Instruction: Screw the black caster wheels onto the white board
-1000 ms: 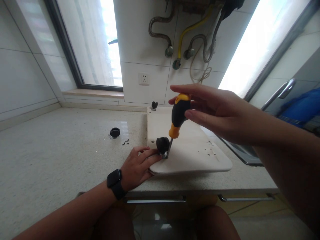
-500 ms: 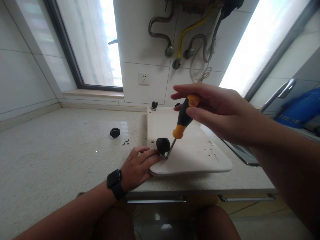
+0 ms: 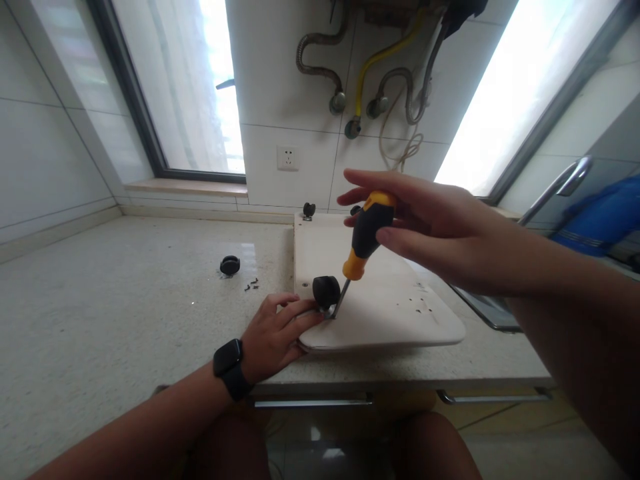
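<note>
A white board [image 3: 373, 327] lies on the counter, with a black caster wheel [image 3: 327, 291] standing at its near left corner. My left hand [image 3: 277, 327] grips that corner; its fingers lie on top, tips touching the caster's metal base, and the thumb is hidden at the edge. In my right hand [image 3: 425, 220] is a screwdriver [image 3: 370, 227] with a black and orange handle, held between thumb and fingers, some fingers stretched out. The screwdriver leans, and its tip meets the caster's base; the screw there is too small to see.
A loose caster [image 3: 230, 265] and several small screws [image 3: 253, 285] lie on the counter left of the board. Another caster [image 3: 309, 209] stands at its far left corner. The sink [image 3: 487, 310] is at right, drawer handles [image 3: 313, 403] below.
My right hand has shifted slightly left and turned a little, and the screwdriver's handle has rotated and stands more upright. My left hand, the board and the casters have stayed put.
</note>
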Demonstrator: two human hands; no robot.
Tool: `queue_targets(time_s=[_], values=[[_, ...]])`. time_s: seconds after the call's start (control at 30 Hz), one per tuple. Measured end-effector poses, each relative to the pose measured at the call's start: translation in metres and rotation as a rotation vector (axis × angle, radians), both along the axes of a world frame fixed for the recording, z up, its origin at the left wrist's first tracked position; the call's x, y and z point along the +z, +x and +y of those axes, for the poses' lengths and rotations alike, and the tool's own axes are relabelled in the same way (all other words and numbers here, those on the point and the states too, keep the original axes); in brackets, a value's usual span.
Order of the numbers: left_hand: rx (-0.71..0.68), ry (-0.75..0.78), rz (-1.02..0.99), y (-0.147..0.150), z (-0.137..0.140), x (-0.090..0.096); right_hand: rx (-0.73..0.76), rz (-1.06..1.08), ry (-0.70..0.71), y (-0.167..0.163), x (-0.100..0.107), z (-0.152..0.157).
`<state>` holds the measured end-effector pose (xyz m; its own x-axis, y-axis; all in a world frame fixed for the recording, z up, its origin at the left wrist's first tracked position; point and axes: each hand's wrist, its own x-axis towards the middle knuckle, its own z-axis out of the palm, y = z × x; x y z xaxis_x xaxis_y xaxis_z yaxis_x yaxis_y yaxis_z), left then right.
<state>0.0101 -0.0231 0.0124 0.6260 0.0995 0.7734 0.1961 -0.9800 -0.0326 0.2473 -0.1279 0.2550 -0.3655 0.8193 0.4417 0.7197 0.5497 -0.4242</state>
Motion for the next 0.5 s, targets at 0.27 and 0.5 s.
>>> queue_targets(time_s=[0.27,0.5], values=[[-0.003,-0.009,-0.013,0.001,-0.001,0.001,-0.276,-0.106,0.27,-0.009,-0.008,0.005],[0.001,-0.003,-0.007,0.0,-0.001,0.001,-0.039,-0.053,0.101,0.001,-0.001,0.001]])
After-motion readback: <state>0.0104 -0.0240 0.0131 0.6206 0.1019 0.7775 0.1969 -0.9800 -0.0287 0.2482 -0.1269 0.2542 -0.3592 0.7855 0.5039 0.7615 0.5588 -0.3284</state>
